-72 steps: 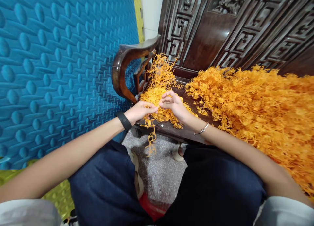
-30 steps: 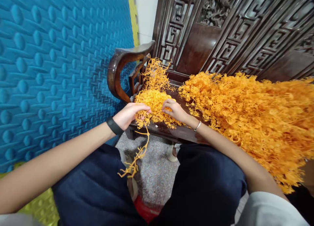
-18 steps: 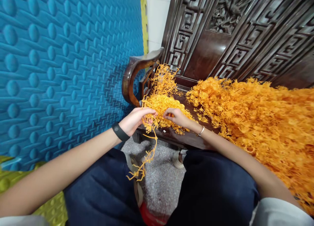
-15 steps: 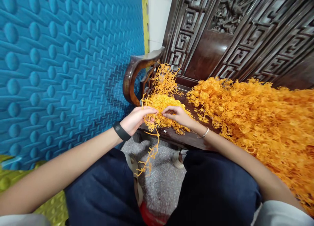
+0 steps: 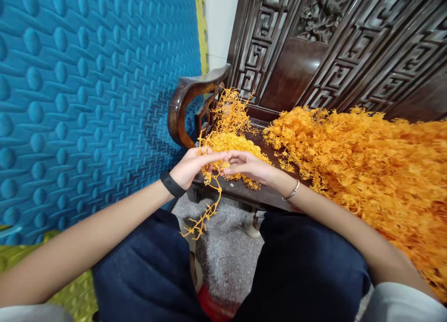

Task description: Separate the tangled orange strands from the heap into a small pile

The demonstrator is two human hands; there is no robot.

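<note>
My left hand (image 5: 195, 164) is closed around a thin, branching yellow-orange strand (image 5: 208, 213), which looks like plastic. One end of it pokes up above the hand and the long end dangles over the floor. Meeting the left fingertips, my right hand (image 5: 249, 166) has its fingers curled in a pinch. A bit of yellow shows between the hands, but what the right fingers grip is hidden. Just behind them lies a heap of small yellow pieces (image 5: 232, 142) on the dark wooden bench (image 5: 272, 198).
Bare branching stems (image 5: 232, 112) lie by the curved wooden armrest (image 5: 176, 112). A large orange pile (image 5: 377, 163) covers the bench's right side, below a carved backrest (image 5: 296, 75). Textured blue matting (image 5: 87, 117) is on the left. Something red (image 5: 214, 305) lies between my legs.
My right hand has moved left to meet the left fingertips. The left hand has turned slightly, and the strand's hanging end has swung up and left. The view has shifted a little.
</note>
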